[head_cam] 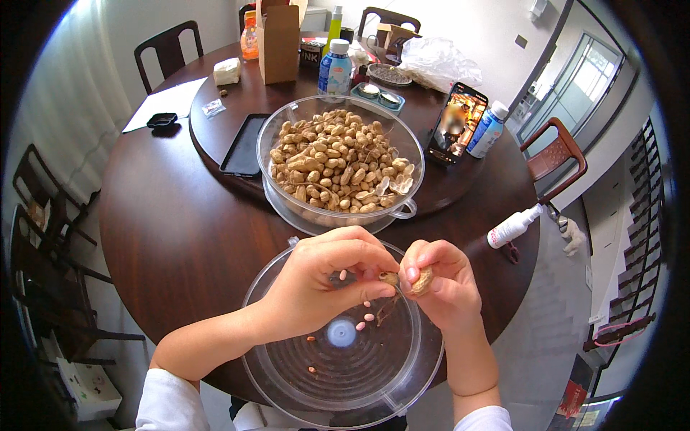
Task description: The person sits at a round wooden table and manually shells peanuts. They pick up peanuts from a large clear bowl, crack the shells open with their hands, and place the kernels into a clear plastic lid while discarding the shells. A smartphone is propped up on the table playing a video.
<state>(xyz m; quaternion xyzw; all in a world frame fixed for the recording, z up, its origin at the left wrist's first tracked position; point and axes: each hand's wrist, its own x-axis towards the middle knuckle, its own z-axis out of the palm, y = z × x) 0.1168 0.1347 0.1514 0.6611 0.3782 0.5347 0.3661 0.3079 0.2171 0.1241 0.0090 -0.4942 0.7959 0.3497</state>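
My left hand (323, 280) pinches a small piece of peanut pod (388, 278) between thumb and fingertips. Close beside it, my right hand (444, 283) grips an unshelled-looking peanut pod (422, 281) between thumb and fingers. Both hands are over a clear plastic lid (345, 385) with ridged rings and a pale blue centre. Several pink peanut kernels (368, 317) and a dry stem (387, 311) show below my hands, along with reddish kernels (311, 369). Beyond them stands a clear plastic bowl (277, 188) heaped with peanuts in their shells (339, 156); some split shells (401, 186) lie at its right.
The round wooden table (161, 226) carries a raised turntable (215, 156). Around the bowl are a black tray (245, 145), a propped phone (458, 121), blue-labelled bottles (334, 70), a cardboard box (279, 48) and a plastic bag (439, 62). A white spray bottle (512, 227) lies at the right.
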